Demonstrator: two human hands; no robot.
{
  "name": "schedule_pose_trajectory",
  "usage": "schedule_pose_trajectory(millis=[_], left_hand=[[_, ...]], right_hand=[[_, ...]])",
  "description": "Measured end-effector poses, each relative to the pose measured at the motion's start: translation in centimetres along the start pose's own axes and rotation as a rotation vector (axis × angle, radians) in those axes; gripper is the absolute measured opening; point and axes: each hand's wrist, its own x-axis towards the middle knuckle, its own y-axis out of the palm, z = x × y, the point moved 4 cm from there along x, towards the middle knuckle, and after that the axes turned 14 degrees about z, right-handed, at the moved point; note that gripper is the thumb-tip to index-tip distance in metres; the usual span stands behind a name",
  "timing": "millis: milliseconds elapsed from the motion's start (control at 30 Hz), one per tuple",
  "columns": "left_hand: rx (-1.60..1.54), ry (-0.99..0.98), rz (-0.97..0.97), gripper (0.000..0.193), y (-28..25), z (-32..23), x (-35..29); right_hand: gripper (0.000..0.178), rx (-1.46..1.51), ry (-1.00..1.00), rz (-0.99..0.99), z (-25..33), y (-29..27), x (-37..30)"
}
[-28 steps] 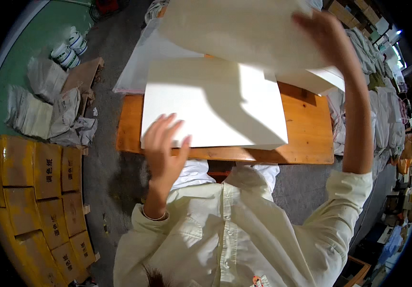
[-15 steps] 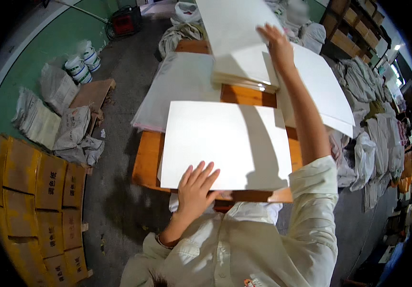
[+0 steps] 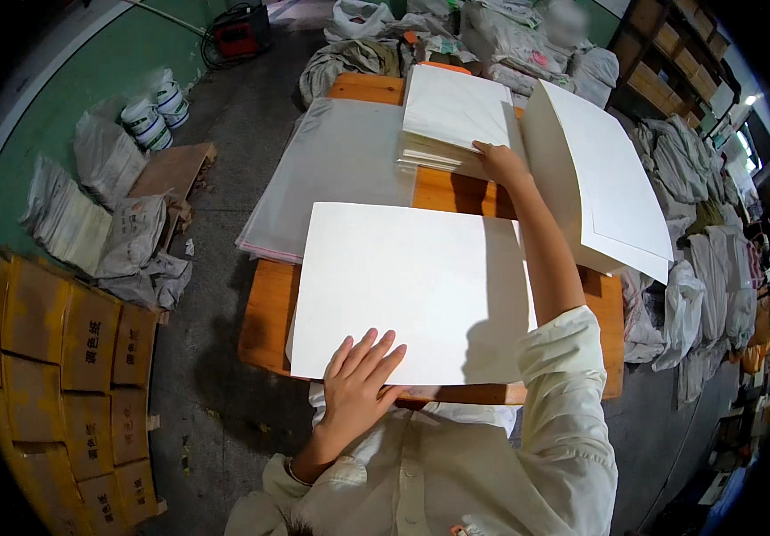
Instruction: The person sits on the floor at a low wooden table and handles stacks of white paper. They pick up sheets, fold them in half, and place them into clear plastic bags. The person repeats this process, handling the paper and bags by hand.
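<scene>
A stack of white paper sheets [image 3: 403,277] lies at the near edge of the wooden table. My left hand [image 3: 358,380] rests flat on its near left edge, fingers stretched and a little apart. Farther off stands a stack of white paper packs [image 3: 456,107], whose top has a wrinkled, film-like surface. My right hand [image 3: 503,163] is closed at that stack's near right corner, one digit lying on top and the others partly hidden. Left of it lies a pile of clear plastic bags [image 3: 340,161]. Large white sheets [image 3: 613,170] stand on the right, bowed outward.
The wooden table [image 3: 269,304] carries all the paper. Taped cartons [image 3: 90,348] are piled at the left, near a pallet [image 3: 175,174] with bagged goods and white buckets [image 3: 148,125]. Filled sacks [image 3: 528,45] lie beyond the table, and more bags [image 3: 707,259] line the right.
My right hand has come down and nearer, from above the far stack to its near corner. The long white blurred shape over that stack is gone. My left hand stays on the near paper.
</scene>
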Motion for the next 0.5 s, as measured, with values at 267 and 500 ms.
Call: schedule_pose_trajectory(millis=[267, 500], left_hand=[[0.01, 0.017, -0.005, 0.058, 0.1, -0.1, 0.2], [-0.006, 0.001, 0.011, 0.056, 0.2, -0.1, 0.2]], right_hand=[[0.048, -0.054, 0.059, 0.097, -1.6, 1.6, 1.2], [0.054, -0.023, 0.082, 0.126, 0.2, 0.5, -0.9]])
